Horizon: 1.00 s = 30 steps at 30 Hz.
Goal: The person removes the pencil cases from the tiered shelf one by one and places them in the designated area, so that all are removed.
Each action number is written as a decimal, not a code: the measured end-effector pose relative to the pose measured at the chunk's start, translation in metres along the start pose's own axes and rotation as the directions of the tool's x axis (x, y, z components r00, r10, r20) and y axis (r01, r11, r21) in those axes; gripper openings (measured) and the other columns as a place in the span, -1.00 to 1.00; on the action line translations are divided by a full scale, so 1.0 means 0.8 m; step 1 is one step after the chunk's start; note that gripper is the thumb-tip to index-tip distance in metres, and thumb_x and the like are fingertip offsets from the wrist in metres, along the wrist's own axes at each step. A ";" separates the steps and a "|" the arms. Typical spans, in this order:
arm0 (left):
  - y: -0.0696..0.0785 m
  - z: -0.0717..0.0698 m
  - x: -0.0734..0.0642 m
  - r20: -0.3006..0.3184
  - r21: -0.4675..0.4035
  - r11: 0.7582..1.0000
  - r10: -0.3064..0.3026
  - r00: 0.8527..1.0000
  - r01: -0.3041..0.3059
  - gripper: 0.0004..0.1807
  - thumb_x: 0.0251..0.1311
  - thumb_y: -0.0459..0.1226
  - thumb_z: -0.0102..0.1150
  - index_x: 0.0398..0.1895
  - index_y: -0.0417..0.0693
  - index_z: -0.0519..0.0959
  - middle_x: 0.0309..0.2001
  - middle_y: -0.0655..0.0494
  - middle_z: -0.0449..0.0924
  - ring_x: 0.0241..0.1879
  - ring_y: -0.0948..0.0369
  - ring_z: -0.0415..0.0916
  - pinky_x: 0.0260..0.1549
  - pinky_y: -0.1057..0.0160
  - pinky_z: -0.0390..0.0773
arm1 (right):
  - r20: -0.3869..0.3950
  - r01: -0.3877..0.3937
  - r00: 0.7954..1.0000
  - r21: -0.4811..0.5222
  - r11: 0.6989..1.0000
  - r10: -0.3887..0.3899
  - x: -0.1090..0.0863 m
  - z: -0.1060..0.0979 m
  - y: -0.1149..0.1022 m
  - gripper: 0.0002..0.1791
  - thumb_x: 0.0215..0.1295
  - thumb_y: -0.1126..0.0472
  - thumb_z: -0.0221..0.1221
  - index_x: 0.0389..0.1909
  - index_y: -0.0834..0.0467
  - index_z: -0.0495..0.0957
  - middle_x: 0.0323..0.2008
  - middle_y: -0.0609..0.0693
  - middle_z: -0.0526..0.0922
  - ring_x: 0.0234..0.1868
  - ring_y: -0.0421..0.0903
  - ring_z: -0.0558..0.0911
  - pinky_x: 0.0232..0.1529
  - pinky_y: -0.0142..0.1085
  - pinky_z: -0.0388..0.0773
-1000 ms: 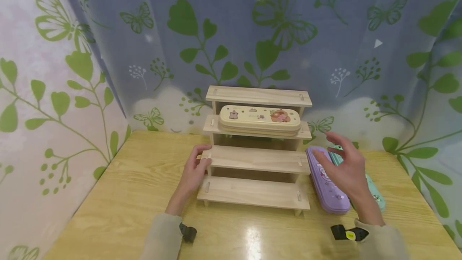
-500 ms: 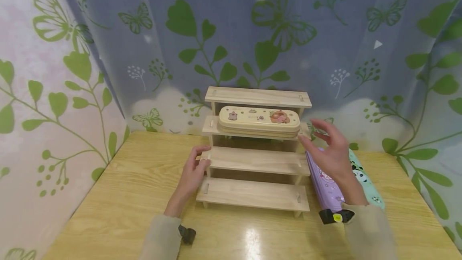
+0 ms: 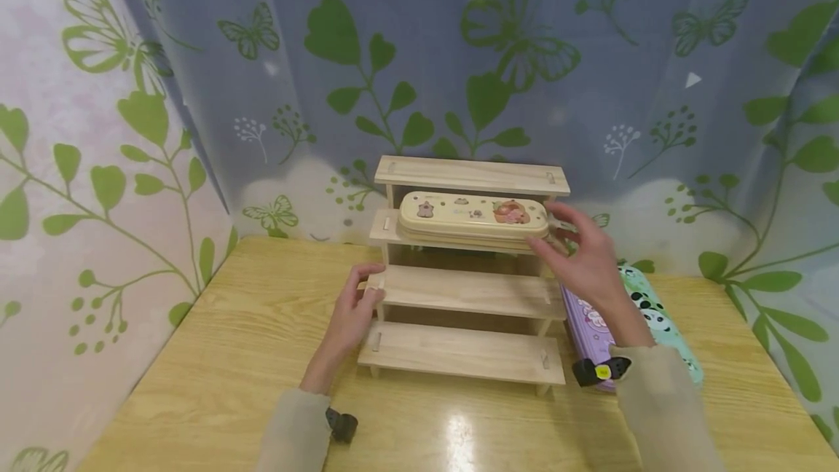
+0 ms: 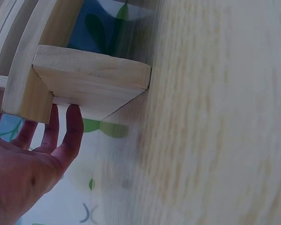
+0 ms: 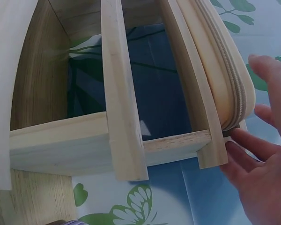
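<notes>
A cream pencil case [image 3: 473, 215] with cartoon prints lies on the second shelf from the top of a four-step wooden rack [image 3: 464, 290]. My left hand [image 3: 352, 310] holds the left end of the shelf below; in the left wrist view its fingertips [image 4: 74, 115] rest against the rack's side. My right hand [image 3: 585, 252] is at the case's right end, thumb near the front edge and forefinger near the back corner. In the right wrist view, some fingers [image 5: 253, 143] touch or nearly touch the end of the case [image 5: 225, 70]; another finger stands apart from it.
A purple pencil case [image 3: 583, 319] and a mint-green panda case [image 3: 655, 319] lie side by side on the table [image 3: 216, 341] right of the rack, partly under my right forearm. A patterned curtain [image 3: 419, 57] hangs close behind the rack.
My right hand has moved left and away from me, from above the purple case to the right end of the cream case. The left hand stays on the rack.
</notes>
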State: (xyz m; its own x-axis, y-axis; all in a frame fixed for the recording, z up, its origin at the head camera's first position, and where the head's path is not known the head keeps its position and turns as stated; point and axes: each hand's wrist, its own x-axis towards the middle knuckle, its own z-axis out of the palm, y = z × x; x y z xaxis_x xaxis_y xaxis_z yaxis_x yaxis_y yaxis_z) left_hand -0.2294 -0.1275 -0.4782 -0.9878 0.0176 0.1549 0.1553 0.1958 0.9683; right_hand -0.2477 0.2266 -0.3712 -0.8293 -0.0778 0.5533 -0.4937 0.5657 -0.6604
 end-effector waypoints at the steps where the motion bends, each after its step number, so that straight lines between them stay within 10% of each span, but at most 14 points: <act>1: 0.000 0.000 0.000 0.000 0.002 1.000 0.003 1.000 -0.003 -0.58 0.38 -0.33 -0.01 0.28 0.09 0.44 0.28 -0.05 0.37 -0.10 0.10 0.54 -0.24 0.24 0.62 | 0.021 -0.013 1.000 0.001 1.000 0.013 0.001 0.000 0.000 -0.37 0.25 0.27 0.39 0.33 0.22 0.46 0.31 0.23 0.53 0.30 0.25 0.52 0.25 0.15 0.50; 10: 0.000 0.000 0.000 -0.003 0.009 1.000 0.023 1.000 -0.023 -0.58 0.38 -0.33 -0.02 0.28 0.09 0.45 0.25 -0.04 0.41 -0.14 0.12 0.53 -0.25 0.24 0.62 | 0.139 -0.086 0.986 -0.045 0.995 0.092 0.014 0.001 0.002 -0.27 0.32 0.09 0.36 0.46 0.09 0.33 0.30 0.25 0.53 0.28 0.21 0.54 0.31 0.16 0.48; 20: -0.002 0.001 0.000 -0.013 0.008 1.000 0.015 1.000 -0.014 -0.57 0.38 -0.35 -0.02 0.28 0.10 0.45 0.23 -0.04 0.43 -0.12 0.10 0.56 -0.24 0.23 0.64 | 0.224 -0.180 0.957 -0.038 0.983 0.184 0.018 0.003 -0.001 -0.09 0.26 0.01 0.41 0.55 0.05 0.18 0.31 0.17 0.44 0.13 0.07 0.55 -0.01 -0.34 0.48; 30: 0.000 0.001 0.000 -0.007 0.012 1.000 0.023 1.000 -0.023 -0.56 0.38 -0.32 -0.03 0.30 0.10 0.44 0.26 -0.04 0.41 -0.13 0.11 0.54 -0.23 0.25 0.60 | 0.325 -0.223 0.910 -0.139 0.965 0.257 0.022 -0.005 -0.010 0.11 0.07 -0.12 0.51 0.57 0.09 0.15 0.24 0.29 0.26 0.31 0.25 0.38 0.37 0.20 0.33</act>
State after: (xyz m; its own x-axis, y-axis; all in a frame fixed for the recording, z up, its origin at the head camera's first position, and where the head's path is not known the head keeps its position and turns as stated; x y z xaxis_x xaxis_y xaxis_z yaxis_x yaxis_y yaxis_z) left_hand -0.2293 -0.1269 -0.4780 -0.9839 0.0154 0.1782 0.1775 0.2070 0.9621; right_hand -0.2571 0.2237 -0.3546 -0.9667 -0.1924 0.1690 -0.2554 0.6771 -0.6902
